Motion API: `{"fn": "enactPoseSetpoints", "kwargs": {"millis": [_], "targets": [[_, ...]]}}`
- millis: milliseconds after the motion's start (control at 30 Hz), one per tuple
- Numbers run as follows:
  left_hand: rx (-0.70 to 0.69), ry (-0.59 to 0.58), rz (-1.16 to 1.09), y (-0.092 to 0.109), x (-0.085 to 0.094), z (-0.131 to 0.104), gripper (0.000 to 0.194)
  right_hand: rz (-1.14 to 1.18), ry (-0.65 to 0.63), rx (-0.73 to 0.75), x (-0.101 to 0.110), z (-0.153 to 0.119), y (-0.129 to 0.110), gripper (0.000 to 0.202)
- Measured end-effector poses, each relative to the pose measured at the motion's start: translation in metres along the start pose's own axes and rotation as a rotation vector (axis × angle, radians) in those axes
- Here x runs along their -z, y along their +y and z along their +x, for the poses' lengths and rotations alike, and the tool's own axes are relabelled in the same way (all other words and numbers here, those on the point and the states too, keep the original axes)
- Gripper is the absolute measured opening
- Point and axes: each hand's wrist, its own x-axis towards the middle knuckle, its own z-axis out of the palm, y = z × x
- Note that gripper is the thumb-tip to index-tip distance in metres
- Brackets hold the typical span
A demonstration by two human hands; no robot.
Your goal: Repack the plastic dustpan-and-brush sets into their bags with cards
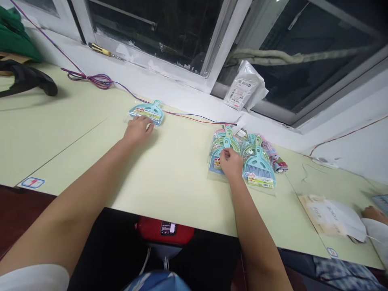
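Observation:
A packaged light-blue dustpan set (156, 110) lies alone near the wall, its handle pointing away. My left hand (138, 130) touches its near edge, with the fingers a little apart and nothing held. On the right are two stacks of packaged dustpan-and-brush sets in blue, green and pink. My right hand (230, 161) is over the left stack (216, 158), its thumb and index finger pinched at the handle of the top blue set. Beside it, the right stack (259, 167) shows a blue dustpan with a brush on top, in clear wrapping.
Red and blue wires (101, 81) run along the back of the table (182, 178). A screwdriver (101, 49) and a white plastic package (242, 87) are by the window. Another person's hand (374, 213) is at the far right, near a printed bag (330, 216).

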Motion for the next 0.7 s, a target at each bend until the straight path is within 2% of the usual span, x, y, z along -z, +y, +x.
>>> {"fn": "enactPoseSetpoints", "kwargs": {"millis": [67, 167, 200, 300, 433, 567, 700], "targets": [[-0.1, -0.012, -0.119, 0.029, -0.007, -0.004, 0.042, -0.077, 0.024, 0.022, -0.006, 0.002, 0.005, 0.035], [-0.25, -0.198, -0.228, 0.075, -0.028, -0.013, 0.04, -0.169, 0.041, 0.005, -0.015, -0.001, 0.011, 0.046], [-0.274, -0.244, -0.215, 0.089, -0.035, -0.017, 0.039, -0.194, 0.037, -0.013, -0.019, -0.003, 0.012, 0.05], [-0.249, -0.249, -0.132, 0.117, -0.054, -0.025, 0.038, -0.257, 0.05, -0.083, -0.025, -0.005, 0.015, 0.059], [-0.204, -0.23, -0.151, 0.123, -0.061, -0.026, 0.036, -0.269, 0.053, -0.178, -0.02, 0.0, 0.022, 0.064], [-0.277, -0.258, -0.243, 0.11, -0.057, -0.024, 0.036, -0.241, -0.048, -0.273, -0.01, 0.007, 0.032, 0.053], [-0.29, -0.265, -0.331, 0.101, -0.054, -0.023, 0.035, -0.26, -0.044, -0.281, -0.007, 0.009, 0.039, 0.047]]}}
